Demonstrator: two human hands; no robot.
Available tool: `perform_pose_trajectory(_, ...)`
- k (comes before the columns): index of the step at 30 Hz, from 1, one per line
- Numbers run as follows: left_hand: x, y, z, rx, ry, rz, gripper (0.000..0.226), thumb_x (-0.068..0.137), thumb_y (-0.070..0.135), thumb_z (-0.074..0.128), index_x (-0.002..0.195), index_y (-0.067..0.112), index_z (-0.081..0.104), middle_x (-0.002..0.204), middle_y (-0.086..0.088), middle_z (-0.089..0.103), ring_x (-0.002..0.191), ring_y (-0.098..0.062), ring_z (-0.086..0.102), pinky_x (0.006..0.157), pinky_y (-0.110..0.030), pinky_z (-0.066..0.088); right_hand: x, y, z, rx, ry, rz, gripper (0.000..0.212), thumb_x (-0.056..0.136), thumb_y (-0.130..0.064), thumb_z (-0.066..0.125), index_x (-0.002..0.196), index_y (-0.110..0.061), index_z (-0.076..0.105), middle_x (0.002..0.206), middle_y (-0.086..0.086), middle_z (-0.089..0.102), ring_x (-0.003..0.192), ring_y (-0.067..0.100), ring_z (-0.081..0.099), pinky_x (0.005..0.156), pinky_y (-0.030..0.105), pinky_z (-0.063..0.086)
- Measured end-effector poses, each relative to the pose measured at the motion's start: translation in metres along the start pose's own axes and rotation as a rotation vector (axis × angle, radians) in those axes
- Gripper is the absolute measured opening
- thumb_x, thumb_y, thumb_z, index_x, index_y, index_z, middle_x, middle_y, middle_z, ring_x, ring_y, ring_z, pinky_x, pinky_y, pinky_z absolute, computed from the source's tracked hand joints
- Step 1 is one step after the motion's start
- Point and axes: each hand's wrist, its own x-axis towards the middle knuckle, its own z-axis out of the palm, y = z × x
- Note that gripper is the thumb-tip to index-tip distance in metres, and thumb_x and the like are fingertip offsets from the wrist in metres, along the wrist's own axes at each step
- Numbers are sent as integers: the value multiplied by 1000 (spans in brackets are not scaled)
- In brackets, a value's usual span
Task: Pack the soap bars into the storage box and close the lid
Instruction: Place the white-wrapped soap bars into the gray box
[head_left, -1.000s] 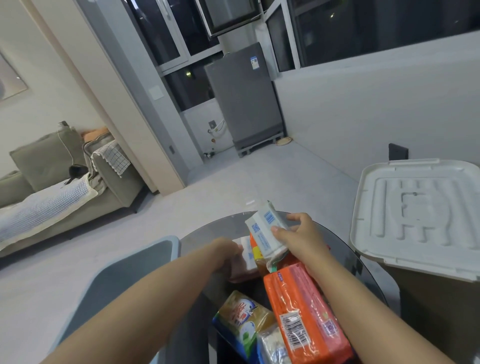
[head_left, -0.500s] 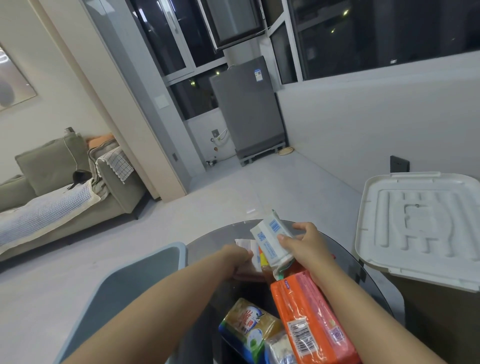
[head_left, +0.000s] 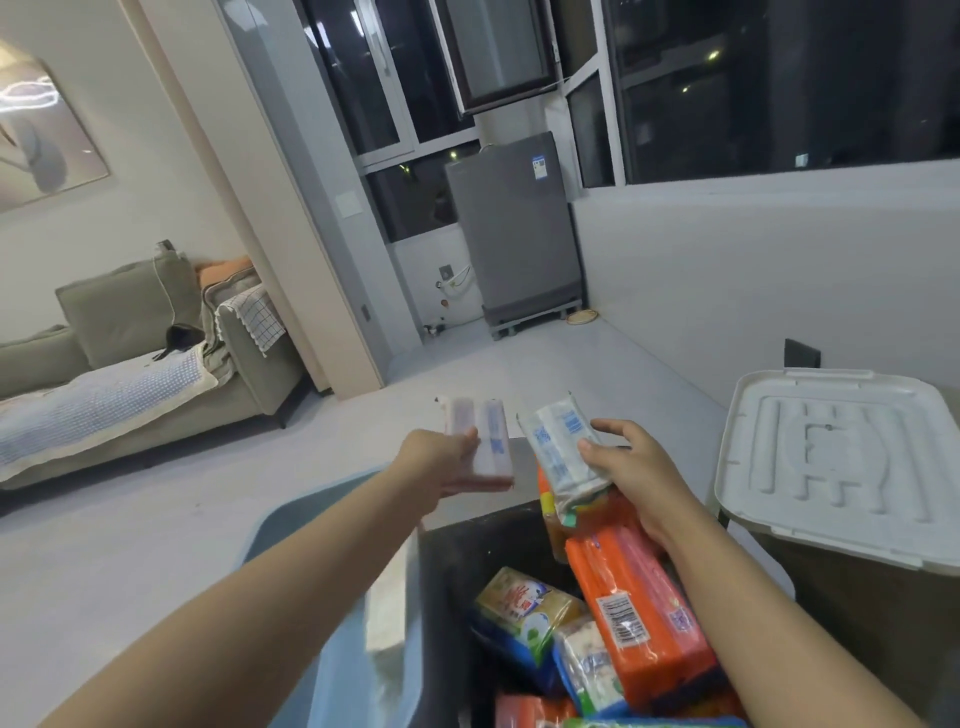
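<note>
My left hand (head_left: 441, 460) holds a pale pink-and-white soap pack (head_left: 480, 439) lifted above the far edge of the dark round table (head_left: 457, 561). My right hand (head_left: 631, 470) grips a white-and-blue wrapped soap bar (head_left: 558, 449) just to its right. Below lie more soaps: a long orange pack (head_left: 631, 603), a yellow-and-blue pack (head_left: 524, 605) and a small white-blue one (head_left: 592, 662). The storage box (head_left: 852, 613) stands at the right, its white lid (head_left: 836, 457) propped open. A blue bin (head_left: 332, 649) sits left of the table, under my left arm.
A grey-green sofa (head_left: 130, 332) with a cloth cover stands at the left. A grey appliance (head_left: 514, 228) stands against the far wall beneath dark windows. Pale floor stretches between them. A black wall socket (head_left: 801, 353) sits behind the lid.
My left hand has lifted the pink-and-white pack off the pile and raised it. The right hand keeps hold of its white-blue bar. The camera has tilted up slightly.
</note>
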Motion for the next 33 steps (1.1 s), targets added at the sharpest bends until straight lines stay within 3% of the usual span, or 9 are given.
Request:
perform_pose_trajectory(4,-31,2,-42,-238,-66,-134,29,88,16,61,105,-6,54,97,-23,66,83,-38,72,72,-44,61,-23,-18,22,30,-110,-29,35,86,-16,63,119,-19,54,104,10,68,83,25,70,72,40,58)
perform_pose_trajectory(7,-49,-12,-72,-195,-92,-130,28,91,15,57,110,-5,54,113,-21,66,98,-34,68,92,-45,53,-39,-25,43,49,-201,-11,35,85,-16,63,119,-18,54,108,8,65,81,21,71,57,29,56)
perform_pose_trajectory(9,-58,-24,-90,-208,-90,-116,33,91,15,57,118,-4,54,119,-18,65,107,-33,64,97,-44,50,-48,-26,56,57,-238,1,31,85,-16,64,115,-19,56,104,6,67,74,17,71,50,23,50)
perform_pose_trajectory(11,-67,-35,-109,-272,-103,-147,34,90,11,58,121,-3,54,121,-17,65,110,-32,64,95,-42,52,-55,-25,67,75,-279,14,24,84,-15,64,106,-21,58,96,4,70,70,16,71,50,24,51)
perform_pose_trajectory(14,-80,-51,-136,-412,-271,-283,33,91,4,52,121,-9,47,119,-26,64,100,-45,66,72,-48,60,-65,-22,83,78,-321,29,23,83,-15,66,104,-20,60,92,5,73,74,20,71,63,32,54)
perform_pose_trajectory(18,-90,-72,-153,-209,-311,-372,21,96,10,47,107,-7,53,70,-15,75,54,-23,72,41,-26,54,-74,-17,99,121,-337,58,28,80,-13,67,108,-15,60,97,12,72,77,25,70,65,37,56)
perform_pose_trajectory(24,-90,-101,-147,21,-399,-506,25,95,19,52,109,-1,57,77,-6,73,61,-14,70,51,-22,54,-79,-7,109,82,-361,72,29,79,-16,68,107,-14,59,83,5,76,75,24,71,81,47,51)
perform_pose_trajectory(27,-87,-102,-143,129,-466,-538,25,94,23,53,108,2,58,100,-6,64,78,-13,64,63,-23,54,-80,-7,109,82,-370,88,30,78,-17,68,106,-14,59,85,5,76,75,23,72,74,39,55)
perform_pose_trajectory(33,-76,-99,-139,220,-607,-576,24,97,27,46,108,10,59,100,-1,61,92,-12,58,83,-23,47,-84,-10,108,106,-379,117,27,80,-16,67,106,-14,58,95,10,73,74,20,73,60,28,59)
